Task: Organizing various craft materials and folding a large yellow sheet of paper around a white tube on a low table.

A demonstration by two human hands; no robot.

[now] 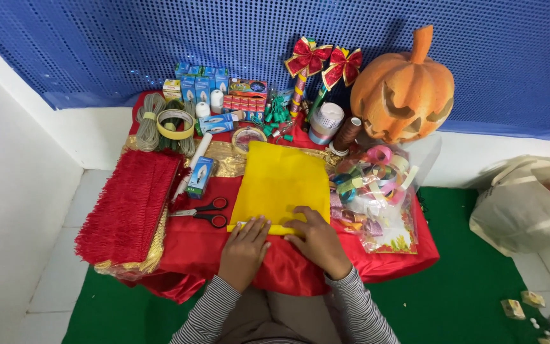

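**Both hands pressed on the near edge of a yellow sheet**

Observation: the yellow sheet (279, 186) lies flat in the middle of the tabletop (192, 245), which is draped in shiny red cloth. Its near edge appears turned over into a narrow fold. The left hand (246, 245) and right hand (316, 237) rest side by side on that edge, fingers pointing away from the body.

Grip: neither hand is clenched or closed around anything. Both are spread palm-down with fingers extended, pressing the sheet to the cloth. Judged reason: flat pressure along the fold line keeps a crease straight and stops the sheet sliding on the slick fabric.

Sheet: plain bright yellow, roughly rectangular, matte, no print visible. Whether it is paper or felt I cannot tell.

Surroundings: red-handled scissors (206, 212) lie just left of the sheet, within reach of the left hand. A red fringed trim (128, 207) sits further left. A clear bag of coloured ribbon rolls (377, 188) touches the sheet's right side. Small boxes (202, 81), two red bows (324, 62) and an orange carved pumpkin (403, 89) stand at the back against the blue wall, well apart from the hands.
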